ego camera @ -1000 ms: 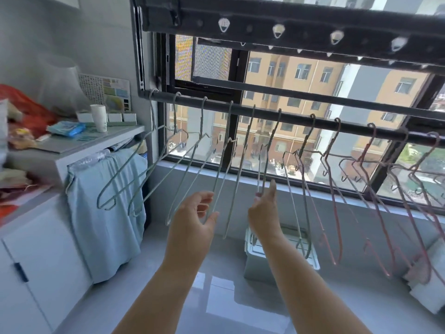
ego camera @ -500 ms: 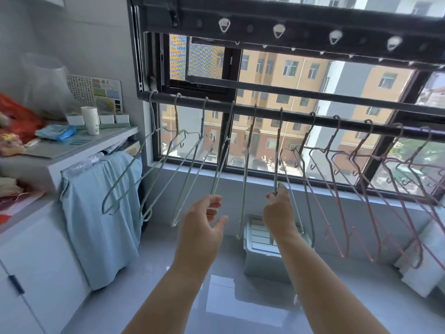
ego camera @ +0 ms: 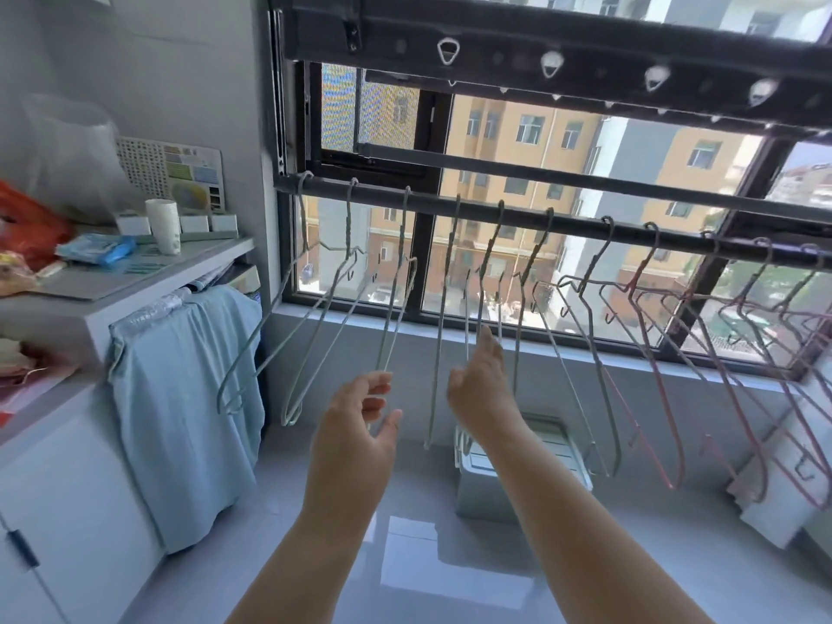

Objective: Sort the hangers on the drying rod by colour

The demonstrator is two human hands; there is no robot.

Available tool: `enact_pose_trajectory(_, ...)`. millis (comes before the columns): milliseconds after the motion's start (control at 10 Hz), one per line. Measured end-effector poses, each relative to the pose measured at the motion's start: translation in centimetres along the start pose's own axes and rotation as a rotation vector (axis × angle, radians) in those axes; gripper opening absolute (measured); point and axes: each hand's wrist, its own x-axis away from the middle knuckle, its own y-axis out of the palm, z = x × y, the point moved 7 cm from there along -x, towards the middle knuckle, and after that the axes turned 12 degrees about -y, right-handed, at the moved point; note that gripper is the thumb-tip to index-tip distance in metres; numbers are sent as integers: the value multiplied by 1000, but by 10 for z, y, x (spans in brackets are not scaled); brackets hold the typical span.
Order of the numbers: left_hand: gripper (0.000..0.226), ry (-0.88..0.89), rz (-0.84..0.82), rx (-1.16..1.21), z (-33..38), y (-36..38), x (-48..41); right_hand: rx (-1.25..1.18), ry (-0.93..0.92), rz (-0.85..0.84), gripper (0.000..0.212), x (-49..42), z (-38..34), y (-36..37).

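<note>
A dark drying rod [ego camera: 562, 224] crosses a window, with green hangers [ego camera: 349, 227] along its left half and pink hangers [ego camera: 639, 268] on its right. The left hand [ego camera: 355, 425] hovers loosely open, holding nothing, just below one green hanger's tip — the right hand [ego camera: 484, 389] lays straight fingers against another's wires.

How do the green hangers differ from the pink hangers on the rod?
The green hangers are pale green; the pink hangers are pink. The green hangers fill the left part of the rod, the pink hangers the right part. The left hand and right hand are raised near the green hangers, not near the pink hangers. Both are thin and hook over that rod.
</note>
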Motion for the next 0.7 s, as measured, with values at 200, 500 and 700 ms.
enact_pose_trajectory(200, 32, -12, -26, -12, -7, -12, -3, -94, 80, 0, 78, -7, 6, 8)
enact_pose_trajectory(500, 33, -9, -135, -6, -11, -3, -2, -148, 148, 93, 73, 0, 24, -4)
enact_pose_trajectory(700, 32, -4, -191, -21, -11, 14, 6, -155, 46, 93, 65, 22, 19, -7)
